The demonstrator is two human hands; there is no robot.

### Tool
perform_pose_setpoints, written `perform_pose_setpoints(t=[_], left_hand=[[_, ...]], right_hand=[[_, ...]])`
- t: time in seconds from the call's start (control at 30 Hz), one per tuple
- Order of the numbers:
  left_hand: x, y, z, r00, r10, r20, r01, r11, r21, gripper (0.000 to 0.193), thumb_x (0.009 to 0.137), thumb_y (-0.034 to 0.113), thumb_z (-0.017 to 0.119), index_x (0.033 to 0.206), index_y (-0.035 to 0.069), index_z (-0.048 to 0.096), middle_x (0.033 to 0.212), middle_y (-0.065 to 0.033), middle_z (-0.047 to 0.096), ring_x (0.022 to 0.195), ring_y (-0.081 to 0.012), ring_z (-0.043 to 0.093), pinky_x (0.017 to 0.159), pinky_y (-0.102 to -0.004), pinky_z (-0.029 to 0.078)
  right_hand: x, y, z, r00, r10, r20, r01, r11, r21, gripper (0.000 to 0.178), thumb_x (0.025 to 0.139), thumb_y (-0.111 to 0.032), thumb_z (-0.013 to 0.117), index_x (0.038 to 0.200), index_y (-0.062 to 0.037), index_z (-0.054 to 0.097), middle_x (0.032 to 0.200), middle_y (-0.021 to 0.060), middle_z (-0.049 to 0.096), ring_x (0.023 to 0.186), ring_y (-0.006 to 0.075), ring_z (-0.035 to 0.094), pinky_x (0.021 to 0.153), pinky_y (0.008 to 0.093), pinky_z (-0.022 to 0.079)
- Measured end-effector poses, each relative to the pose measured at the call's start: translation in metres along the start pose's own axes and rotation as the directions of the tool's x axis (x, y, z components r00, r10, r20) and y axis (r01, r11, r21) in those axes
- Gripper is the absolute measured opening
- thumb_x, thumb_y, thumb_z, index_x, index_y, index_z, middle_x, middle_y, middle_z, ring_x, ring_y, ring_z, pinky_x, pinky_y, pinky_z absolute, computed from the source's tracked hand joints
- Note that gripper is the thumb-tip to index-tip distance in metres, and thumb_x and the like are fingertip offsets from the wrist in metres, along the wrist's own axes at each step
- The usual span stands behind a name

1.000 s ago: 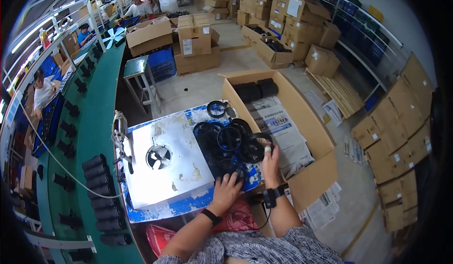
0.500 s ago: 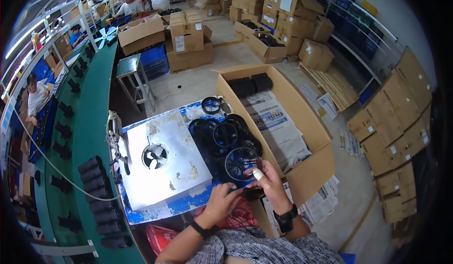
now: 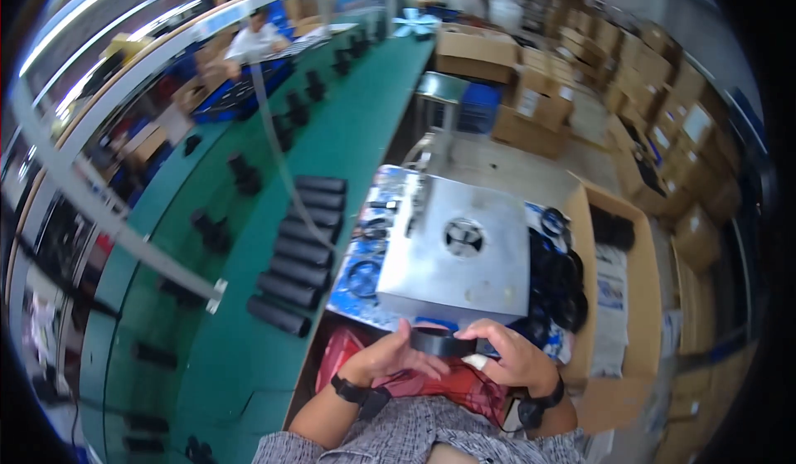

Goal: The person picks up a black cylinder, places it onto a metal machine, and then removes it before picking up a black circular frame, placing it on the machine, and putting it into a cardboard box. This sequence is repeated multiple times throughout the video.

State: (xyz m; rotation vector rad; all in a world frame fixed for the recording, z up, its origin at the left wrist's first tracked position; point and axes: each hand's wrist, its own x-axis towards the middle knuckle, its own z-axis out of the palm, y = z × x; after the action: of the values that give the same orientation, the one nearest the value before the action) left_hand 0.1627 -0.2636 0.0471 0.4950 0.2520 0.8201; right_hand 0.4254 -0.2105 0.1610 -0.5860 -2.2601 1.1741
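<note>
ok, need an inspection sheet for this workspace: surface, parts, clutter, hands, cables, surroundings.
Surface: worn blue-and-white table carrying a metal box with a round opening on top.
Parts: black ring between the two hands, in front of the box.
Clutter: pile of black rings right of the box; row of black cylinders on the green bench to the left.
Hands: right hand grips the ring's right side; left hand at its left, grip unclear.
Cables: pale cable across the green bench.
Surroundings: open carton right of the table; co-worker beyond the bench.
</note>
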Motion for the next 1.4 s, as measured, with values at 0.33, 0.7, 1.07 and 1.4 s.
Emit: perform_pose_setpoints(t=[0.33, 0.7, 1.07, 1.4], left_hand=[[-0.053, -0.026, -0.023, 0.979, 0.204, -0.014, -0.205, 0.978, -0.030, 0.083, 0.086, 0.033, 0.089, 0.148, -0.003, 0.047, 0.125, -0.0206, 0.070, 0.114, -0.0315, 0.072, 0.101, -0.0482, 0.058], [0.036, 0.047, 0.026, 0.691, 0.595, -0.410, -0.332, 0.766, 0.551, 0.052, 0.087, 0.000, 0.084, 0.132, 0.000, 0.058, 0.111, -0.0116, 0.074, 0.096, -0.0210, 0.076, 0.084, -0.0337, 0.063], [0.108, 0.059, -0.013, 0.733, 0.619, -0.283, -0.167, 0.567, 0.807, 0.045, 0.097, 0.003, 0.076, 0.136, 0.001, 0.054, 0.108, -0.0069, 0.068, 0.092, -0.0128, 0.068, 0.080, -0.0264, 0.057], [0.142, 0.076, -0.016, 0.742, 0.661, -0.112, -0.012, 0.179, 0.984, 0.043, 0.102, -0.002, 0.062, 0.139, 0.001, 0.039, 0.105, -0.0084, 0.059, 0.093, -0.0138, 0.060, 0.079, -0.0278, 0.053]], right_hand=[[0.077, 0.000, 0.039, 0.826, -0.383, 0.413, 0.382, 0.920, 0.090, 0.040, 0.073, 0.017, 0.056, 0.106, -0.0047, 0.066, 0.129, 0.0159, 0.066, 0.136, 0.0439, 0.059, 0.114, 0.0503, 0.047], [0.069, 0.066, 0.043, 0.897, 0.337, -0.288, -0.202, 0.889, 0.411, 0.047, 0.102, -0.001, 0.060, 0.145, -0.0082, 0.044, 0.120, 0.0074, 0.062, 0.090, 0.0077, 0.057, 0.071, 0.0226, 0.048], [0.065, 0.101, 0.004, 0.834, 0.296, -0.465, -0.240, 0.955, 0.176, 0.042, 0.100, -0.004, 0.067, 0.136, -0.0064, 0.047, 0.101, 0.0034, 0.063, 0.084, 0.0100, 0.063, 0.068, 0.0283, 0.051], [0.087, 0.109, -0.012, 0.795, 0.210, -0.569, -0.406, 0.882, -0.242, 0.062, 0.083, -0.022, 0.078, 0.129, -0.0039, 0.041, 0.100, 0.0189, 0.069, 0.091, 0.0427, 0.073, 0.081, 0.0512, 0.058]])
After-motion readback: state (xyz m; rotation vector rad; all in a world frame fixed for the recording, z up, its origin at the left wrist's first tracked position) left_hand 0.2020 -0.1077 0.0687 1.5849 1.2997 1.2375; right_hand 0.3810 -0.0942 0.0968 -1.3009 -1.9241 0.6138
